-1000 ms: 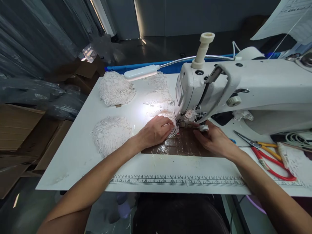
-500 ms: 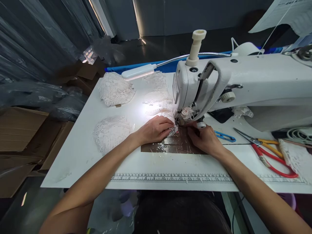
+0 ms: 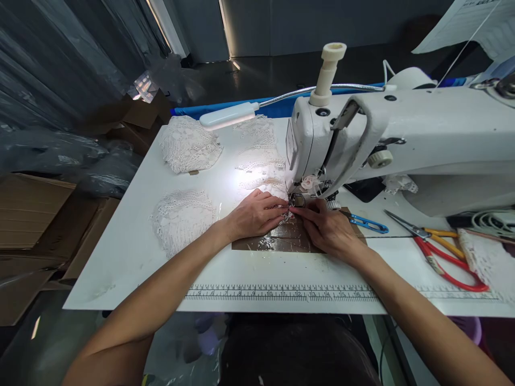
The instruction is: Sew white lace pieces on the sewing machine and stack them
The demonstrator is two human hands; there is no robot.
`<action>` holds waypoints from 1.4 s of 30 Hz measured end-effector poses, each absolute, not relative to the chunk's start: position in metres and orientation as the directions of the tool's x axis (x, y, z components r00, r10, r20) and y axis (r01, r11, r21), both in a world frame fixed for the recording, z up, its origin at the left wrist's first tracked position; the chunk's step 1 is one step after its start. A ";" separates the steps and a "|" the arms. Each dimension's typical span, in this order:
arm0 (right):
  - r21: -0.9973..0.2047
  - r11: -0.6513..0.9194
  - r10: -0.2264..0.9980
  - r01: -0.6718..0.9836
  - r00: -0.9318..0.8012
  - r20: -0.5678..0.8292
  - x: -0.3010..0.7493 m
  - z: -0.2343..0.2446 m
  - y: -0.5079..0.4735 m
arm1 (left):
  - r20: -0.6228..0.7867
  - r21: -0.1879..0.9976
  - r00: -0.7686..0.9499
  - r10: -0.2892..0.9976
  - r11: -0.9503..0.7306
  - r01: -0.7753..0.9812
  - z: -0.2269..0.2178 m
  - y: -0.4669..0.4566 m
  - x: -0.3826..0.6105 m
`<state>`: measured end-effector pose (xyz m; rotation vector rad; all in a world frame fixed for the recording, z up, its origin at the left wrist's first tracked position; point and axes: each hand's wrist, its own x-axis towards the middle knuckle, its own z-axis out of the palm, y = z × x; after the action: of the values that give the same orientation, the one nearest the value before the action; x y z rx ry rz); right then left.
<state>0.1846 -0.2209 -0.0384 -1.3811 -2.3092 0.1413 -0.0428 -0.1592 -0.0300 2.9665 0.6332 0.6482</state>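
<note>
At the needle of a white sewing machine [image 3: 306, 123], both hands meet over a piece of white lace [image 3: 288, 215]. My left hand [image 3: 257, 215] is closed on the lace, its fingers together just left of the presser foot [image 3: 296, 200]. My right hand [image 3: 328, 228] reaches in from the right, index finger and thumb pinching the lace edge in front of the foot. A brown taped plate [image 3: 287, 239] lies under both hands. Most of the lace between the fingers is hidden.
White lace piles [image 3: 185, 220] lie at the left of the table, more lace [image 3: 257, 134] behind the needle. Blue thread snips [image 3: 368, 222] and red-and-yellow-handled scissors [image 3: 438, 246] lie at the right. A lamp [image 3: 229, 116] hangs over the table. A ruler strip [image 3: 281, 292] runs along the front edge.
My right hand has moved left and forward, its fingertips now meeting the lace beside my left fingers. My left hand has stayed nearly in place, fingers slightly straighter.
</note>
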 end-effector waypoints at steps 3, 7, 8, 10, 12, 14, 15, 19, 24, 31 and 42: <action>-0.292 0.501 0.853 0.815 -0.406 0.329 0.183 -0.039 -0.221 | 0.379 0.098 0.835 0.400 -0.914 0.393 -0.029 -0.160 -0.043; -0.356 0.491 0.864 0.795 -0.394 0.312 0.184 -0.036 -0.223 | 0.381 0.065 0.841 0.385 -0.918 0.390 -0.029 -0.160 -0.042; -0.396 0.474 0.876 0.786 -0.377 0.299 0.185 -0.035 -0.223 | 0.380 0.058 0.843 0.380 -0.920 0.388 -0.029 -0.160 -0.042; -0.485 0.425 0.904 0.764 -0.331 0.271 0.187 -0.034 -0.224 | 0.367 0.045 0.849 0.379 -0.919 0.391 -0.028 -0.161 -0.042; -0.540 0.386 0.922 0.748 -0.300 0.244 0.189 -0.034 -0.224 | 0.351 0.034 0.852 0.390 -0.914 0.404 -0.027 -0.162 -0.041; -0.546 0.380 0.925 0.747 -0.302 0.231 0.191 -0.035 -0.224 | 0.336 0.027 0.852 0.400 -0.909 0.416 -0.025 -0.163 -0.040; -0.540 0.388 0.922 0.747 -0.312 0.230 0.191 -0.036 -0.224 | 0.330 0.023 0.854 0.403 -0.907 0.420 -0.024 -0.164 -0.040; -0.509 0.420 0.907 0.751 -0.337 0.251 0.191 -0.040 -0.223 | 0.326 -0.001 0.859 0.395 -0.908 0.418 -0.024 -0.165 -0.040; -0.502 0.437 0.899 0.746 -0.342 0.275 0.189 -0.038 -0.224 | 0.354 -0.028 0.859 0.371 -0.914 0.406 -0.026 -0.164 -0.041; -0.522 0.446 0.895 0.727 -0.349 0.278 0.191 -0.037 -0.224 | 0.331 -0.028 0.855 0.401 -0.901 0.433 -0.025 -0.167 -0.040; -0.493 0.421 0.907 0.761 -0.338 0.252 0.191 -0.036 -0.224 | 0.300 0.196 0.804 0.513 -0.858 0.474 -0.014 -0.153 -0.030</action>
<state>0.1906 -0.2238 -0.0365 -1.4102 -2.1914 0.3953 -0.0300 -0.1532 -0.0136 2.8776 0.7896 0.5267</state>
